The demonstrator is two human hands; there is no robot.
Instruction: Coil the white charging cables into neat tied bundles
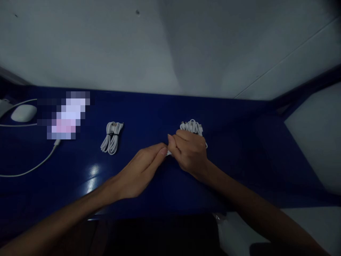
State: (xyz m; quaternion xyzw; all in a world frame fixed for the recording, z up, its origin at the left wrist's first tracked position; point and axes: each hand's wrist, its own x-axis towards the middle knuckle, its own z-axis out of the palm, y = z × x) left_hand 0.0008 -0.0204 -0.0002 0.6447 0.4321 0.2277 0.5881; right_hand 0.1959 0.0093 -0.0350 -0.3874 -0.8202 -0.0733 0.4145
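Observation:
Both of my hands meet over the blue table, with a short piece of white cable (168, 153) showing between them. My left hand (142, 167) pinches it between thumb and fingers. My right hand (190, 151) is curled closed on it, so most of the held cable is hidden. Just behind the right hand lie coiled white charging cables (194, 126), partly covered by that hand. To the left, a separate white USB cable (112, 138) lies folded into a bundle with a dark tie round its middle.
At the left of the blue table (144, 117) lies a blurred-out bright phone-like device (69, 115) with a white cord (39, 167) plugged in. A rounded white case (23, 113) sits beside it. A pale wall (106, 46) rises behind the table.

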